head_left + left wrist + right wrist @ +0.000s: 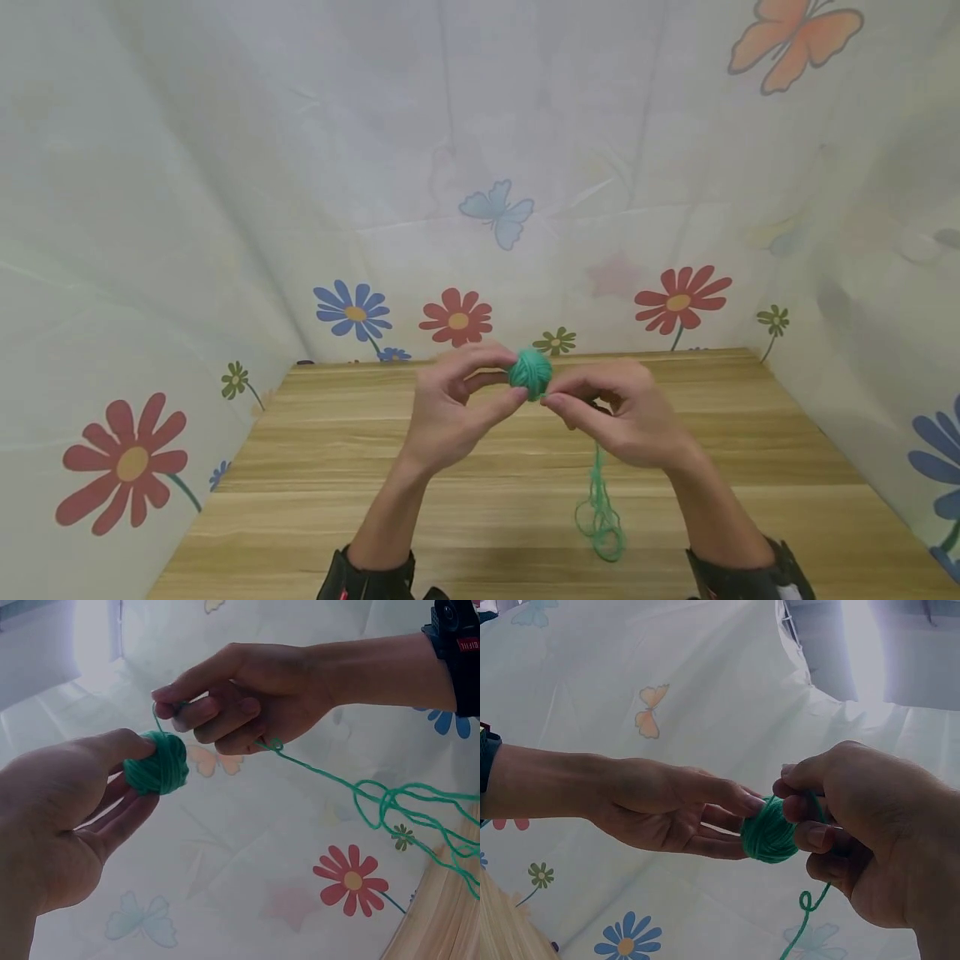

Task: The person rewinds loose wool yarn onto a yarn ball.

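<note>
A small ball of green yarn (530, 372) is held up above the table, pinched between the thumb and fingers of my left hand (453, 408). Just right of it, my right hand (622, 412) pinches the yarn strand between thumb and forefinger. In the left wrist view a short stretch of strand runs from those fingertips to the ball (157, 763). The strand passes through the curled fingers of the right hand (877, 832) and leaves below them with a small curl. Loose yarn (600, 517) hangs under the right hand in tangled loops.
Beneath both hands spreads a wood-grain table (315, 500). A pale curtain (375, 167) printed with flowers and butterflies surrounds it at the back and both sides. Dark bands (375, 575) circle both wrists.
</note>
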`<state>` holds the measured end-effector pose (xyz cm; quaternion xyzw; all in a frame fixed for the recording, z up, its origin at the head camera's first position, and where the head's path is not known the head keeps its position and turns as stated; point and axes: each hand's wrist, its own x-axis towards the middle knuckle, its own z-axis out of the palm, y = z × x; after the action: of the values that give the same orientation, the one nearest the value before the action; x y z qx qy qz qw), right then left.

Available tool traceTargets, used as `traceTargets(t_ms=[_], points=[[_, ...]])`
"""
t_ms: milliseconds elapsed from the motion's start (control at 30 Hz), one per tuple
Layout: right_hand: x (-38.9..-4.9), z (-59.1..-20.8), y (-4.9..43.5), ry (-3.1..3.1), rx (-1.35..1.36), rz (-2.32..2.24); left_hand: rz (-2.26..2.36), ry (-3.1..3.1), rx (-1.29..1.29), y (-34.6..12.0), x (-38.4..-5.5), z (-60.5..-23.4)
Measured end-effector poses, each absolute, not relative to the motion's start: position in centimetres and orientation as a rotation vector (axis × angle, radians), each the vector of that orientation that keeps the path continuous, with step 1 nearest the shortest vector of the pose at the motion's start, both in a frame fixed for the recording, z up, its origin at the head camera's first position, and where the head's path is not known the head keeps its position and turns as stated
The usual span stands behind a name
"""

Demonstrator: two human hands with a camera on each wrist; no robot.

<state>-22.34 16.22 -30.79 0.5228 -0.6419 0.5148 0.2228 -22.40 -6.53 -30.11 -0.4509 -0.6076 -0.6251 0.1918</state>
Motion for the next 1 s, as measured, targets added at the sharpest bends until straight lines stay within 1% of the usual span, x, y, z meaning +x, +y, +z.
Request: traceTargets(t_ms=[200, 467, 733, 1000], points=[[-22.3, -30.5, 16.4, -1.680, 1.382, 1.497, -1.779, -1.742, -1.360, -6.6, -22.3, -30.2], [-22.2, -30.2, 16.1, -1.646, 1.366, 1.482, -1.799, -1.763, -1.389, -6.5, -22.1, -30.0], [-22.6, -30.5, 16.2, -1.677, 1.326, 1.434, -1.852, -1.746, -1.506, -6.4, -22.0, -29.9], [-23.2, -31.1, 16.4, -1.735, 1.266, 1.375, -1.904, -1.711, -1.633, -6.5, -22.6, -30.9]])
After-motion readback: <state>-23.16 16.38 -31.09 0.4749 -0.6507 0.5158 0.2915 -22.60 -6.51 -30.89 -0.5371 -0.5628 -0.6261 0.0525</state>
